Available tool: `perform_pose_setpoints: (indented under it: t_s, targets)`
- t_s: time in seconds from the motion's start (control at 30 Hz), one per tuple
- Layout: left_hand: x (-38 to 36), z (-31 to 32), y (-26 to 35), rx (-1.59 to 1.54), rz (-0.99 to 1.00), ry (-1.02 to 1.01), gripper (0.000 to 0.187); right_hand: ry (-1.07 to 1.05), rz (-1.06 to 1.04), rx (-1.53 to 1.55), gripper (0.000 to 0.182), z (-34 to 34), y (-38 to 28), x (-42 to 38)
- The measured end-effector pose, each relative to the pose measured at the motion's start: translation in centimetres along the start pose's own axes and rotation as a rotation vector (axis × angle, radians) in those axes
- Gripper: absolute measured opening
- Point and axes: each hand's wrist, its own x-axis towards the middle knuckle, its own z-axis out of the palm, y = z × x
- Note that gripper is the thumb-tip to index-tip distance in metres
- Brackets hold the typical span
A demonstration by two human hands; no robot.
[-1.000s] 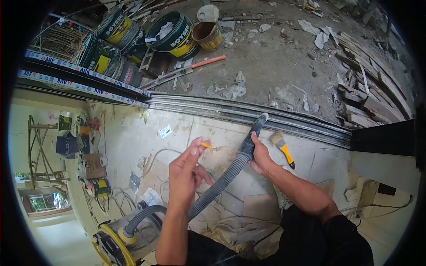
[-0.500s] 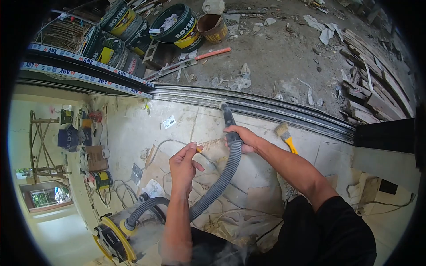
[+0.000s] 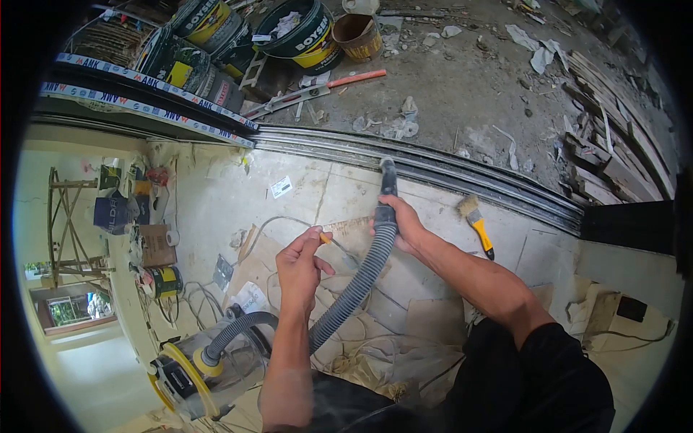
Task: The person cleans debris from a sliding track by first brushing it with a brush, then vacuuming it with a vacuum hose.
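Observation:
My right hand (image 3: 403, 225) is wrapped round the black end of a grey ribbed vacuum hose (image 3: 359, 287). The nozzle tip (image 3: 388, 166) rests at the near edge of the dark metal sliding track (image 3: 433, 168). My left hand (image 3: 302, 261) pinches a small tool with an orange handle (image 3: 325, 237) between thumb and fingers, left of the hose. A brush with a yellow handle (image 3: 479, 228) lies on the pale tiles to the right of my right hand, near the track.
A yellow and black vacuum (image 3: 189, 381) stands at the lower left. Paint buckets (image 3: 310, 47) and a red-ended level (image 3: 346, 81) lie beyond the track. Wooden planks (image 3: 613, 137) are stacked at the right. A cable and cardboard (image 3: 249, 270) lie on the floor.
The nozzle has shifted slightly right along the track with my right hand. My left hand still pinches the small tool. The whole view has shifted a little.

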Motion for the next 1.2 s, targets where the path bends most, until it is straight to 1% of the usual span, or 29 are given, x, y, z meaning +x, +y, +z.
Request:
perform_pose_setpoints:
  t_s: [0.13,0.2,0.33,0.4,0.5,0.63,0.7,0.73,0.8,0.83,0.9,0.93,0.97,1.0,1.03,1.1,1.13,1.2]
  targets:
    - [0.0,0.2,0.3,-0.040,-0.015,-0.004,0.036,0.004,-0.018,-0.065,0.038,1.0,0.0,-0.2]
    - [0.0,0.2,0.8,-0.082,0.002,0.004,0.037,-0.038,0.060,-0.102,0.039,1.4,0.0,1.3]
    - [-0.1,0.2,1.4,-0.111,0.004,0.023,0.035,-0.084,0.122,-0.054,0.039,2.0,0.1,3.9]
    - [-0.2,0.0,1.3,-0.147,-0.015,0.022,0.036,-0.212,0.214,-0.153,0.041,2.4,-0.1,5.1]
    - [0.0,0.0,1.1,-0.194,0.019,0.008,0.035,-0.193,0.228,-0.235,0.037,3.8,-0.1,6.9]
    - [0.1,-0.5,1.0,-0.225,0.045,0.031,0.033,-0.192,0.215,-0.194,0.035,4.5,0.9,7.6]
    - [-0.2,-1.0,1.2,-0.276,0.007,0.023,0.030,-0.150,0.140,-0.173,0.040,2.9,2.2,6.2]
    - [-0.2,-1.2,1.1,-0.282,-0.001,0.013,0.030,-0.137,0.136,-0.176,0.040,1.9,2.9,5.1]
    - [-0.4,-1.4,0.9,-0.257,-0.016,0.003,0.023,-0.001,-0.047,-0.259,0.036,0.3,3.9,1.7]
    - [-0.4,-1.2,0.7,-0.263,-0.026,-0.006,0.023,0.012,-0.048,-0.263,0.036,-0.3,4.0,0.3]
    - [-0.6,-0.8,0.6,-0.232,-0.047,-0.099,0.012,0.122,-0.170,-0.185,0.031,-1.3,3.9,-2.1]
    - [-0.8,-0.2,0.7,-0.236,-0.056,-0.110,0.012,0.137,-0.173,-0.187,0.031,-1.7,3.7,-2.8]
    - [-1.2,0.7,0.9,-0.219,-0.072,-0.147,0.011,0.197,-0.208,-0.176,0.030,-2.1,3.4,-3.4]
    - [-1.4,1.7,1.0,-0.202,-0.088,-0.184,0.014,0.256,-0.245,-0.164,0.029,-2.6,3.0,-4.0]
    - [-1.4,2.6,0.8,-0.206,-0.094,-0.200,0.014,0.271,-0.253,-0.165,0.029,-2.9,2.8,-4.5]
    - [-1.4,4.3,0.6,-0.192,-0.145,-0.298,0.019,0.368,-0.303,-0.074,0.028,-3.0,2.5,-5.2]
    - [-1.5,4.9,0.4,-0.189,-0.147,-0.310,0.019,0.378,-0.310,-0.069,0.028,-3.0,2.4,-5.5]
    - [-1.7,6.2,-0.1,-0.181,-0.173,-0.397,0.020,0.369,-0.303,-0.073,0.031,-3.1,2.0,-6.1]
